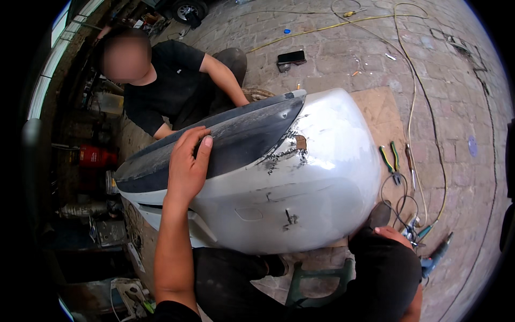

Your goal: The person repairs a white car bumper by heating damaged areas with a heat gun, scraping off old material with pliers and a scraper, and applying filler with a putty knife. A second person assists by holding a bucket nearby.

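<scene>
A silver-white car bumper (332, 177) with a dark lower panel (241, 140) lies in front of me. Black scarred marks run along the seam around a small hole (301, 142), and another dark gouge (290, 217) sits lower down. My left hand (189, 163) rests on the dark panel, fingers laid over it and thumb apart, holding nothing I can see. Low on the right, my right hand (394, 235) is beside my knee, near a cord and tools. The knee hides most of its fingers.
Across the bumper crouches another person (177, 80) in black. Pliers (394, 163), a screwdriver (411, 166) and a heat gun (437, 256) lie at right. A phone (291, 57) and long cables (413, 80) are on the paving. A green stool (320, 279) stands between my legs.
</scene>
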{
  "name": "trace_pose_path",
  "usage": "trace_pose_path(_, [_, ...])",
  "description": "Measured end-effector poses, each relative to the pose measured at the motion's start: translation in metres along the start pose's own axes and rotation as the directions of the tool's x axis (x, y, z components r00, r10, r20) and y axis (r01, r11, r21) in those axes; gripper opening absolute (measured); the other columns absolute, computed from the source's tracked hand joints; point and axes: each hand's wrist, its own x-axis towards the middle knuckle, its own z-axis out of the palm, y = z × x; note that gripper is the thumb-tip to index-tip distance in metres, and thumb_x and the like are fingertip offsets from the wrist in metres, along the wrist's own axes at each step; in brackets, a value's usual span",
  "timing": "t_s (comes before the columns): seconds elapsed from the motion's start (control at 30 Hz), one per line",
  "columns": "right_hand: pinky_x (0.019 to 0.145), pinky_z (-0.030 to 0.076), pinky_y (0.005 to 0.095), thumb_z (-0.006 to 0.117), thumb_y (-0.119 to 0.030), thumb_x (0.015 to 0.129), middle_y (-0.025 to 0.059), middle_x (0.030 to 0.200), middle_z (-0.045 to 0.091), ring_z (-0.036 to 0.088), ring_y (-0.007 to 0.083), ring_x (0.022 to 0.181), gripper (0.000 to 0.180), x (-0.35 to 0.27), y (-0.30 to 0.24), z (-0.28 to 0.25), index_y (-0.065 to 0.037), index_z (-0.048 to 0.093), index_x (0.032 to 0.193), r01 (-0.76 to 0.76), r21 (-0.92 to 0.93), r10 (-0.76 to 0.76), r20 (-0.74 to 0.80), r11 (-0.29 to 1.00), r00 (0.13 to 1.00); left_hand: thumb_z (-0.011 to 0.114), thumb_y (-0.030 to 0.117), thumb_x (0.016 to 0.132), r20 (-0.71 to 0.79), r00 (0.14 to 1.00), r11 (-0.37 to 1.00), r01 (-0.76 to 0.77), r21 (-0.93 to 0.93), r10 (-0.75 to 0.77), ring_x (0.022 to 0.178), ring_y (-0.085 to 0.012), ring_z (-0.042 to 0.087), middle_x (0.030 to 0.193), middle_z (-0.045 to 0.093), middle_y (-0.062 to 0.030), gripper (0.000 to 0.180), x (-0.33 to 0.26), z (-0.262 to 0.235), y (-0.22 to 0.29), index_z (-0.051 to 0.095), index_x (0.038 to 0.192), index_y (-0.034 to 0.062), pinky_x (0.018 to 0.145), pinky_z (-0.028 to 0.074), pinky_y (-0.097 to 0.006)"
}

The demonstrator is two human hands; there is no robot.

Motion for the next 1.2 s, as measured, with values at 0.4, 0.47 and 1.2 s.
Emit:
trace_pose_path(0.4, [0.085, 0.050, 0.0381, 0.067, -0.039, 0.103, 0.0179, 0.094, 0.072, 0.065, 0.0213, 0.090, 0.045, -0.019, -0.046, -0.010, 0.006, 0.072, 0.105, -0.028, -0.298, 0.029, 0.001, 0.954, 1.000, 0.061, 0.034, 0.105, -0.083, 0.993, 0.974, -0.058, 0.218, 0.077, 0.111, -0.0365, 0.068, 0.117, 0.073, -0.0141, 0.034, -0.007, 0.018, 0.003, 0.072, 0.117, 0.0036, 0.099, 0.049, -0.044])
trace_pose_path(0.47, [0.082, 0.050, 0.0396, 0.066, -0.038, 0.104, 0.0188, 0.090, 0.071, 0.066, 0.0225, 0.087, 0.045, -0.030, -0.051, 0.009, 0.006, 0.071, 0.103, 0.021, -0.309, -0.065, -0.133, 0.951, 0.989, 0.061, 0.034, 0.104, -0.105, 0.990, 0.966, -0.066, 0.248, 0.095, 0.111, -0.0365, 0.067, 0.117, 0.073, -0.0141, 0.034, -0.007, 0.021, 0.002, 0.072, 0.117, 0.0040, 0.099, 0.050, -0.044])
trace_pose_path(1.2, [0.077, 0.054, 0.0461, 0.070, -0.034, 0.098, 0.0234, 0.089, 0.073, 0.071, 0.0413, 0.086, 0.035, -0.056, 0.176, 0.080, 0.001, 0.072, 0.097, -0.079, -0.093, 0.001, -0.642, 0.993, 0.767, 0.044, 0.052, 0.114, 0.599, 0.781, 0.908, 0.364, -0.208, -0.176, 0.100, -0.0115, 0.061, 0.109, 0.072, -0.0045, 0.065, 0.113, 0.052, -0.015, 0.072, 0.120, -0.0068, 0.097, 0.046, -0.027])
